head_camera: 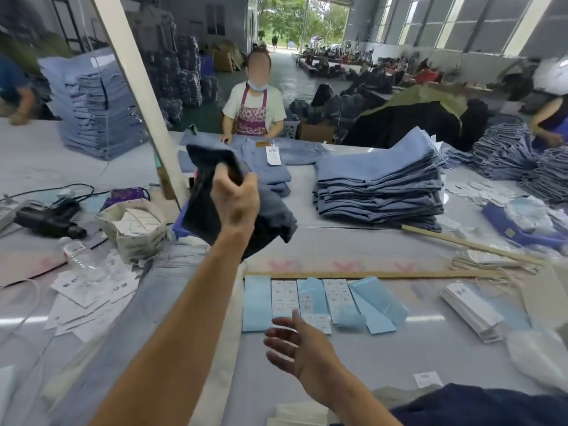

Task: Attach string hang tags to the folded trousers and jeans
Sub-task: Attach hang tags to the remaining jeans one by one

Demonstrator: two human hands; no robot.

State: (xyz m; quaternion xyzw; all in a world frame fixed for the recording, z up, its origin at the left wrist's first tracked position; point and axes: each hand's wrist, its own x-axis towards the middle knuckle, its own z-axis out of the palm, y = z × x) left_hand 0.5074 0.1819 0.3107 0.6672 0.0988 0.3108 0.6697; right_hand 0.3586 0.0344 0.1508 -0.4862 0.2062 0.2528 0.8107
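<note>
L hand (pixel 235 199) is raised above the table (pixel 353 373), arm stretched away from the camera, fingers curled tight round a dark folded pair of jeans (pixel 215 207). The garment hangs in the air, one end sticking up past the knuckles, the rest drooping below and to the right of the wrist; no tag visible on it. R hand (pixel 296 345) hovers low over the near table, fingers spread & relaxed, holding nothing.

Just far of the R hand lies a row of light blue strips & white printed labels (pixel 310 302), side by side, their far ends against a long wooden ruler (pixel 368 274). A 2nd wooden stick (pixel 467 245) lies at an angle further right. A bundle of strings (pixel 479 265) sits at the right end of the ruler, w/ a stack of white hang tags (pixel 470 312) near it, right side.

A pale pair of jeans (pixel 172 290) lies flat under the L forearm. Left of it: loose white tags (pixel 89 296), a clear plastic bottle (pixel 83 256) on its side, a paper box of tags (pixel 135 226), a black tool (pixel 49 221).

Far right-centre, a pile of folded blue jeans (pixel 381 186). Across the table a person in an apron (pixel 252 112) stands w/ tagged jeans (pixel 270 155) laid flat in front. Tall denim stack (pixel 95 112) far left.
</note>
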